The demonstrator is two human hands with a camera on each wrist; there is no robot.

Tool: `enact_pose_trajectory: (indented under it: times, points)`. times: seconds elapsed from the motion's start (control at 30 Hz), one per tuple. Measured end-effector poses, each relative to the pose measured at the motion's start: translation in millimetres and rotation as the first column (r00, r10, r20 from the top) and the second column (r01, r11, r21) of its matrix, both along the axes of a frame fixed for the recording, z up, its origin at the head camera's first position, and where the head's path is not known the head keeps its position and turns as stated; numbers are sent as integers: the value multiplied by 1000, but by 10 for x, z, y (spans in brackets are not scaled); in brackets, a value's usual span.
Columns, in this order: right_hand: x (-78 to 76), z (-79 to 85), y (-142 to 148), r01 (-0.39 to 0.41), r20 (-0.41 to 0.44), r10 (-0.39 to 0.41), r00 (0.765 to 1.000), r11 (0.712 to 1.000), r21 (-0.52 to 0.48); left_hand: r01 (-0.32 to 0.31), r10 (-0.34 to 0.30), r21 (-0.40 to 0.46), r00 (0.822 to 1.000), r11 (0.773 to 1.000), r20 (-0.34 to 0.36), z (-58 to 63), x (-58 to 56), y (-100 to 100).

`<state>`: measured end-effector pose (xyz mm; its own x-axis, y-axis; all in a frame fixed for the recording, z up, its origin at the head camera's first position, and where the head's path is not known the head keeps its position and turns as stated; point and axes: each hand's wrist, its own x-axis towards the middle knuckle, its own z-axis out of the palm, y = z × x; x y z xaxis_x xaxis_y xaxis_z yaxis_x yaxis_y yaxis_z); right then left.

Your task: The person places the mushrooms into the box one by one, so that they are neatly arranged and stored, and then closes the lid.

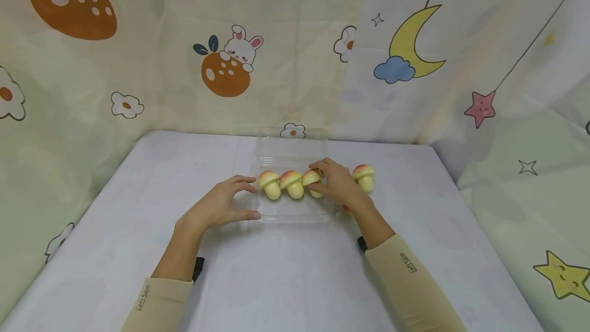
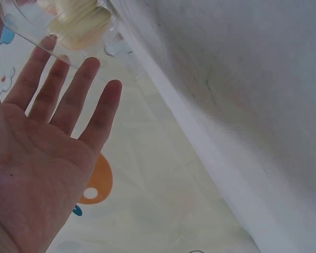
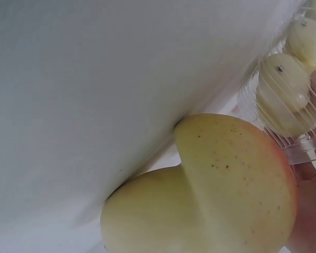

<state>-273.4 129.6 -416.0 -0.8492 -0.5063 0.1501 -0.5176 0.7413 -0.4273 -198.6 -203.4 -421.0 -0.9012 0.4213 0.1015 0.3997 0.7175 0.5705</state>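
I log left grip (image 1: 220, 205) spread at clear box (image 1: 295, 210), right grip (image 1: 338, 184) pinching a mushroom (image 1: 311, 177), likely placing it there; next calls for gentle release.

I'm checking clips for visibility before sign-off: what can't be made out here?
Head: part of the third mushroom from the left, covered by the right hand pinching it.
Head: whatever the reddish sliver belongs to, behind the right forearm.
Left wrist: the pale shape, blurred behind clear plastic and cut by the top edge.
Right wrist: the nearest mushroom's lower end, cut by the bottom edge.
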Motion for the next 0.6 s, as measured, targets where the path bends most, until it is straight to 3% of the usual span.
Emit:
enact_pose_trajectory:
  times: [0.37,0.6]
  points:
    - [23,-6,28,-32,-32,31,999,998,-53,-5,5,-1,1000,1000,8,15,-4,16]
    - [166,130,131,-31,-69,27,997,998,-62,-1,1,-4,1000,1000,8,21,1,10]
